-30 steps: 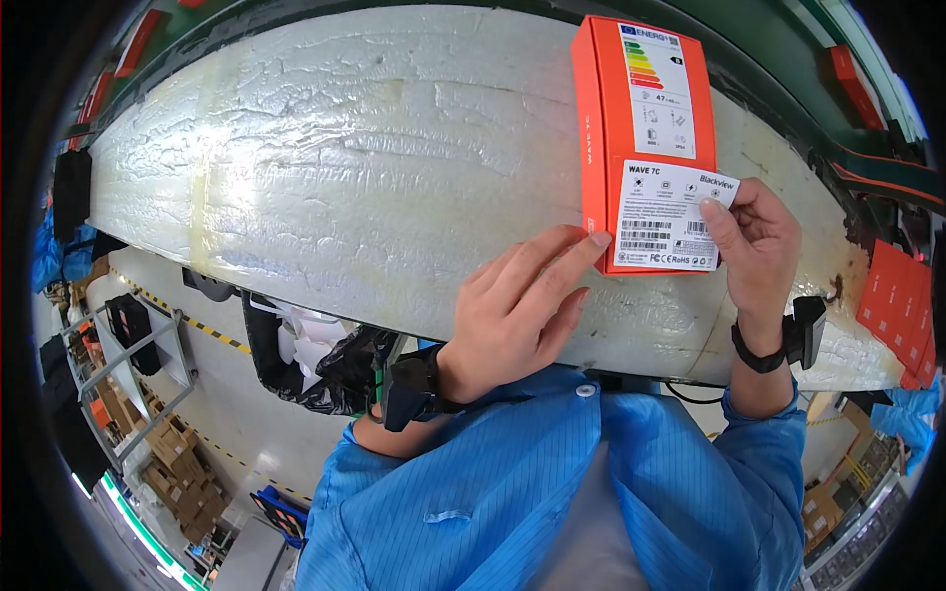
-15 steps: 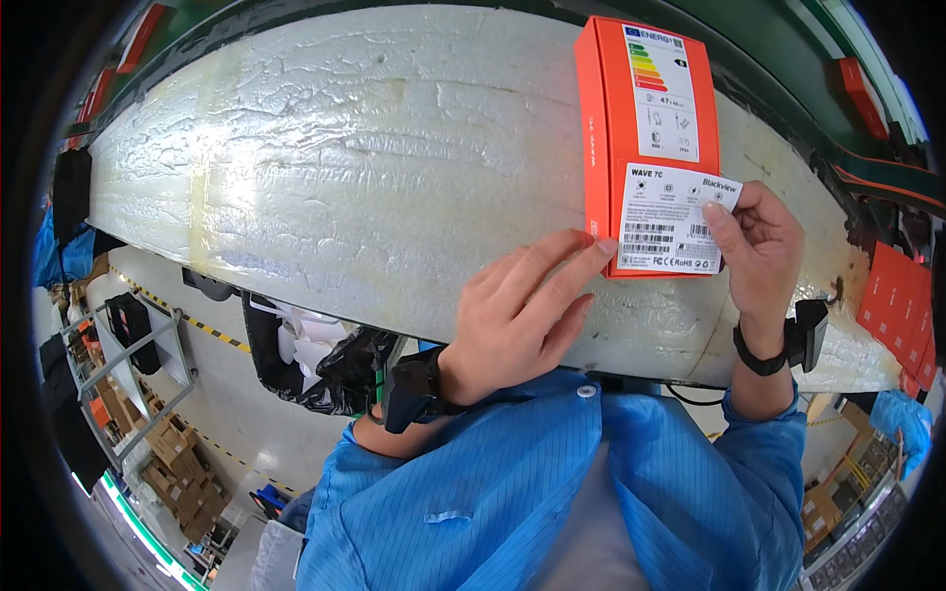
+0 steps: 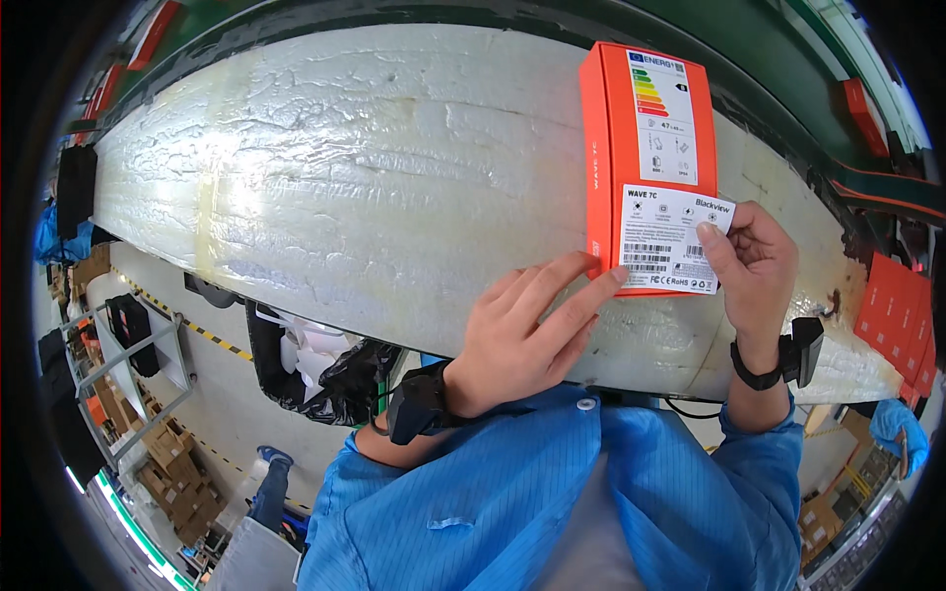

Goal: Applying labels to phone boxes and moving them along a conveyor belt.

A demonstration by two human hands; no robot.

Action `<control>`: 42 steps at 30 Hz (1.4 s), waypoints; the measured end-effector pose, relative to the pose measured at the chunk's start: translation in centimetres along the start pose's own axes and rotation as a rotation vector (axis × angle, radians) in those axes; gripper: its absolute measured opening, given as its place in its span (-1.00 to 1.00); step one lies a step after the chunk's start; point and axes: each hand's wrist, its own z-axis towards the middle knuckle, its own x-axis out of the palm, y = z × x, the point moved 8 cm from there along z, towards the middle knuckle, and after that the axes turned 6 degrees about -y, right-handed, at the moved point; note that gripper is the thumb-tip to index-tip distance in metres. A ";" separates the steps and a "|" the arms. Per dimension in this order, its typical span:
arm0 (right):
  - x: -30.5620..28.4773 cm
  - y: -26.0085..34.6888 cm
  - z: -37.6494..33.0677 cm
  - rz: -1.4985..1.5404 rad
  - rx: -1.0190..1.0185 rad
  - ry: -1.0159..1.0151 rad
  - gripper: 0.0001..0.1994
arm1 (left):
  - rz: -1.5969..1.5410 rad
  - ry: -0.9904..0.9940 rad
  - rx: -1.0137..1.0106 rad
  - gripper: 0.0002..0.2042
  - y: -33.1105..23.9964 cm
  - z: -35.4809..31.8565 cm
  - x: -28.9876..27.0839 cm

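Observation:
A red-orange box (image 3: pixel 619 128) lies on the work surface with a coloured rating sticker (image 3: pixel 668 128) on its upper part. Across its lower part sits a white label (image 3: pixel 655 222) with print and barcodes; its upper right corner juts past the box's edge. My right hand (image 3: pixel 754 261) pinches that label's right side, thumb on top and the other fingers curled behind. Stretched out, the fingers of my left hand (image 3: pixel 532 325) rest at the box's lower left corner, one fingertip on the label's edge. That hand grasps nothing.
A pale, wrinkled film-covered table (image 3: pixel 394 167) stretches far to the left. Flat red-orange pieces (image 3: pixel 897 320) lie at its right end. Below the front edge stands a black-lined bin (image 3: pixel 315 364) with white scraps. Another person's leg (image 3: pixel 268 492) shows at lower left.
The whole view has shifted slightly. The label's right side now lies a little closer to the box, while both hands keep nearly the same hold. Another person's leg has come into view at lower left.

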 end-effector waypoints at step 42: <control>-14.8 -9.0 5.4 0.552 -0.108 -0.476 -0.60 | 0.426 0.114 0.195 -0.34 1.8 13.5 8.0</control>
